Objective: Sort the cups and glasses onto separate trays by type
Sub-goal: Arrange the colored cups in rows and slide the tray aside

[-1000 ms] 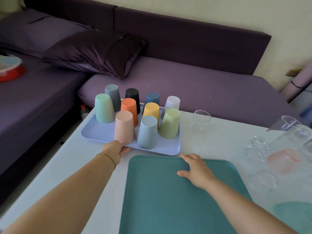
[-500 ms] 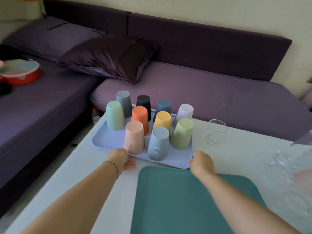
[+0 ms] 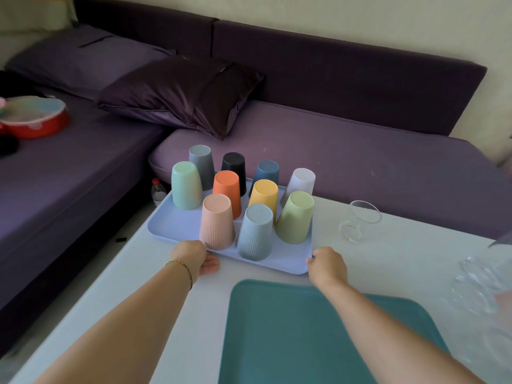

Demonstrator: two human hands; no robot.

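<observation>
Our left hand [image 3: 194, 259] curls its fingers under the near edge of the flat lavender plastic tray [image 3: 171, 225]; our right hand [image 3: 327, 266] closes on its near right corner; ten upturned coloured plastic cups [image 3: 217, 221] stand on it; a clear drinking glass [image 3: 358, 220] stands on the white table [image 3: 401, 259] well right; an empty teal tray [image 3: 304, 342] lies nearest us.

A white worktop [image 3: 388, 261] carries a lilac tray [image 3: 171, 225] at its far edge, a teal tray [image 3: 291, 342] at the near edge, and a clear glass [image 3: 358, 224] on its side toward the far right.
</observation>
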